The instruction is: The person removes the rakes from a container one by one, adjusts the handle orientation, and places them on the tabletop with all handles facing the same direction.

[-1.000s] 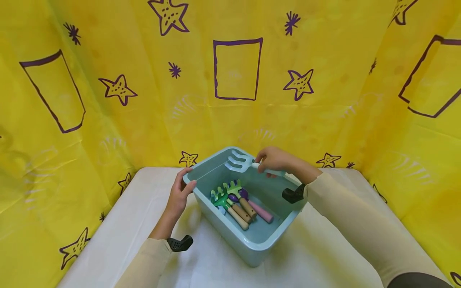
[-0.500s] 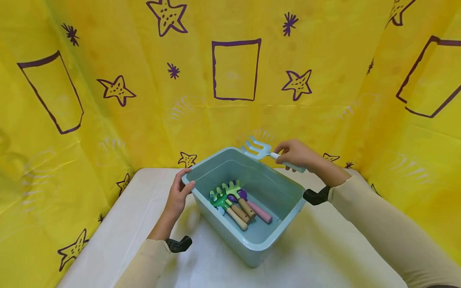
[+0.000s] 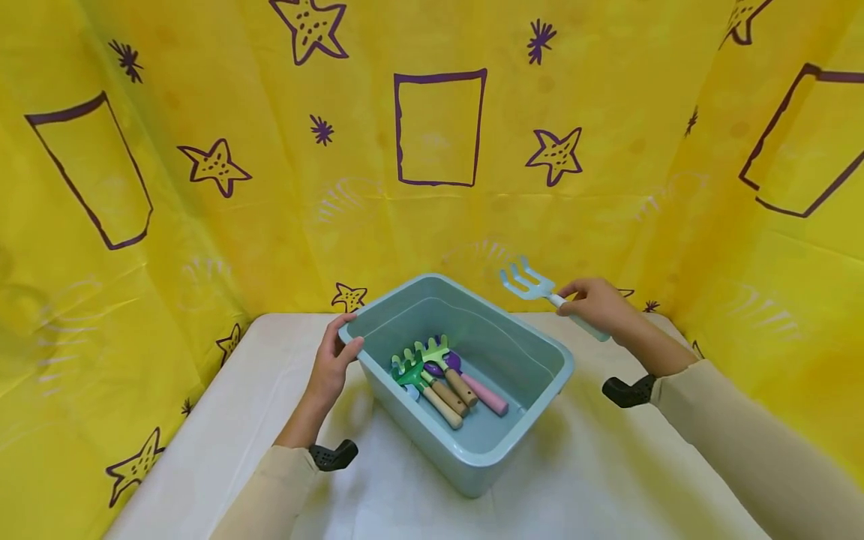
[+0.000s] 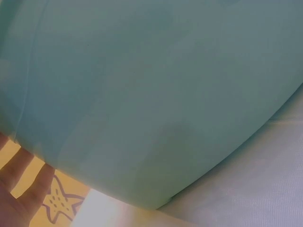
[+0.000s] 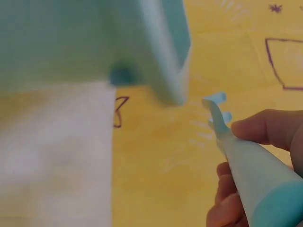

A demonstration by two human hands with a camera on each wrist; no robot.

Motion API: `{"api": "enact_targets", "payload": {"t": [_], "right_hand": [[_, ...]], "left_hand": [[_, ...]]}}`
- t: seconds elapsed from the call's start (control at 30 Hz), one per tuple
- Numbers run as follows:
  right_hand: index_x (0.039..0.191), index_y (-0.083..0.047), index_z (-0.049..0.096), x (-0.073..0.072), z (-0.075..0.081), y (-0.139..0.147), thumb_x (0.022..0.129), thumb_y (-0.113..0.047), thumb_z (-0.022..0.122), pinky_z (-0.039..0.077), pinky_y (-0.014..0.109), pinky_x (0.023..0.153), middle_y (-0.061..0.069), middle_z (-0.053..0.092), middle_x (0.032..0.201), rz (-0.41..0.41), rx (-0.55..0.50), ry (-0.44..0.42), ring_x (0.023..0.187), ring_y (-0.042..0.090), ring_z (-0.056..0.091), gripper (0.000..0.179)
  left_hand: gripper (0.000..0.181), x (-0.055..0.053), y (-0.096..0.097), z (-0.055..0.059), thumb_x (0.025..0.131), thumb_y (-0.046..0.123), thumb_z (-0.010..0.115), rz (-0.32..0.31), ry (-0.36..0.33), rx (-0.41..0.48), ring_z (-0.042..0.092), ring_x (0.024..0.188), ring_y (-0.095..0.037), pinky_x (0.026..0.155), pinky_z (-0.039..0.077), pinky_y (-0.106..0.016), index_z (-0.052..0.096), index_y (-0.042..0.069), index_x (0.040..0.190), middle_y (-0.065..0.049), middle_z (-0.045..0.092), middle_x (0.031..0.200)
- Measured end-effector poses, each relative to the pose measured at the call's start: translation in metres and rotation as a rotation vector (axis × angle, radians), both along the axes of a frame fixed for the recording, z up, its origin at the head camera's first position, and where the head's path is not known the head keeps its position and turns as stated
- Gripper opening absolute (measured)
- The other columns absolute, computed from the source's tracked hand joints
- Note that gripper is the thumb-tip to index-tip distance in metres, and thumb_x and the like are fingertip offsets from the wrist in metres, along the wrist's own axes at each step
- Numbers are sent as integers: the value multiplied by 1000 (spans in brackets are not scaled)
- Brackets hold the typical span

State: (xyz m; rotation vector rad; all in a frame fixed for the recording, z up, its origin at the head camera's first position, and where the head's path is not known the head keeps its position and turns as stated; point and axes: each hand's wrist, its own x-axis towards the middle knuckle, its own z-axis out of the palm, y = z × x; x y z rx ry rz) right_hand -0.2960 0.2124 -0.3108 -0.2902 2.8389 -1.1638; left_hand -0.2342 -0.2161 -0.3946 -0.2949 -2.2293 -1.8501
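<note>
A light blue toy hand rake (image 3: 529,283) with a pale handle is held by my right hand (image 3: 597,304), off to the right of the bin and above the table. In the right wrist view, thumb and fingers grip the rake's handle (image 5: 255,175). My left hand (image 3: 332,358) holds the left corner of the blue-green bin (image 3: 439,442), thumb over the rim and fingers outside. Inside the bin lie a dark green rake (image 3: 410,372), a light green rake (image 3: 435,351) with a wooden handle, and a purple tool with a pink handle (image 3: 487,394). Other tools beneath are partly hidden.
A white-covered table (image 3: 580,465) bears the bin. Yellow sheeting (image 3: 270,225) with drawn starfish hangs close behind the table and on both sides. Each wrist wears a black camera mount (image 3: 334,455).
My right hand has carried the light blue rake out from over the bin to the right, past its far rim. My left hand has stayed at the bin's corner.
</note>
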Motion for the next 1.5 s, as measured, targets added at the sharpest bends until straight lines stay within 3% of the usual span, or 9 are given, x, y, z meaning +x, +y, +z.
{"api": "enact_targets", "payload": {"t": [0.3, 0.63, 0.77, 0.9, 1.2, 1.4, 1.5], "right_hand": [[124, 7, 55, 8, -46, 31, 89, -24, 68, 51, 35, 61, 24, 60, 103, -109, -13, 2, 82, 31, 57, 49], [116, 7, 60, 7, -90, 41, 88, -22, 65, 49, 34, 60, 25, 62, 103, -208, 24, 18, 77, 29, 58, 41], [115, 9, 61, 9, -108, 42, 87, -20, 64, 49, 34, 62, 26, 64, 103, -236, 54, 0, 78, 28, 58, 41], [113, 12, 62, 9, -126, 43, 87, -19, 63, 49, 36, 62, 29, 63, 108, -255, 69, -10, 78, 29, 58, 40], [109, 12, 63, 7, -162, 47, 85, -18, 64, 48, 40, 65, 27, 64, 104, -299, 90, -19, 80, 31, 59, 38], [113, 10, 62, 2, -175, 42, 85, -18, 63, 50, 43, 69, 29, 62, 111, -296, 89, -14, 85, 33, 60, 40], [115, 9, 59, 2, -178, 42, 86, -19, 63, 50, 42, 67, 30, 60, 114, -283, 128, -33, 85, 34, 59, 41]], "left_hand": [[50, 0, 1, 1, 100, 13, 49, 3, -14, 8, 44, 126, -41, 100, 39, -54, 33, 5, 146, -20, 38, 147], [50, 2, 2, 0, 100, 16, 50, 12, -18, -6, 44, 126, -39, 101, 39, -52, 32, 7, 146, -15, 38, 147], [52, -8, -3, -13, 100, 17, 50, 7, -8, 8, 42, 127, -42, 101, 38, -55, 31, 8, 147, -16, 38, 147], [50, -17, -7, -26, 100, 21, 51, 21, 3, 12, 44, 126, -38, 101, 38, -54, 34, 15, 146, -11, 40, 147], [47, -18, -7, -34, 100, 23, 51, 21, 10, 11, 46, 124, -33, 99, 40, -50, 36, 18, 145, -7, 41, 145], [47, -16, -8, -27, 101, 21, 50, 33, -3, 6, 45, 124, -32, 100, 39, -51, 35, 17, 146, -8, 40, 146], [49, -9, -4, -15, 101, 18, 50, 16, -3, 6, 44, 125, -34, 101, 38, -53, 33, 11, 146, -12, 38, 148]]}}
